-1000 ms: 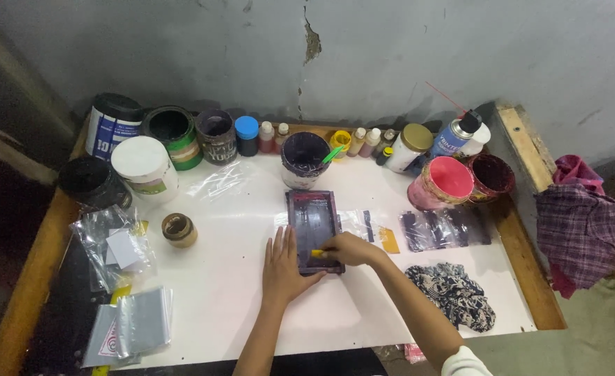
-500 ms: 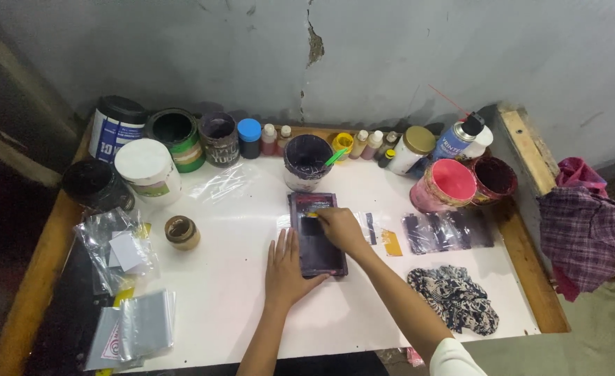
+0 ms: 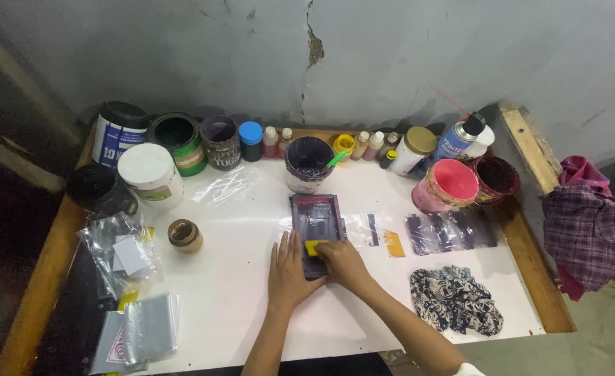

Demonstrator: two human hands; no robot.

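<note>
Right under our hands there's a small dark printing frame point(image 3: 316, 224) lying flat on the white counter point(image 3: 231, 292). Our left hand point(image 3: 288, 273) is spread open, palm down, pressing on the frame's left edge and the counter beside it. Our right hand point(image 3: 342, 263) is closed around a little yellow squeegee point(image 3: 314, 247), which sits on the near end of the frame, just ahead of the knuckles. Straight past the frame, farther from our hands, there's a purple-stained ink tub point(image 3: 308, 163) with a green stick in it. Off to the right of our right hand we've got a pink tub point(image 3: 448, 185), some clear plastic sleeves point(image 3: 448, 231) and a black-and-white patterned rag point(image 3: 455, 301). Left of our left hand sits a small brown jar point(image 3: 185, 235).
</note>
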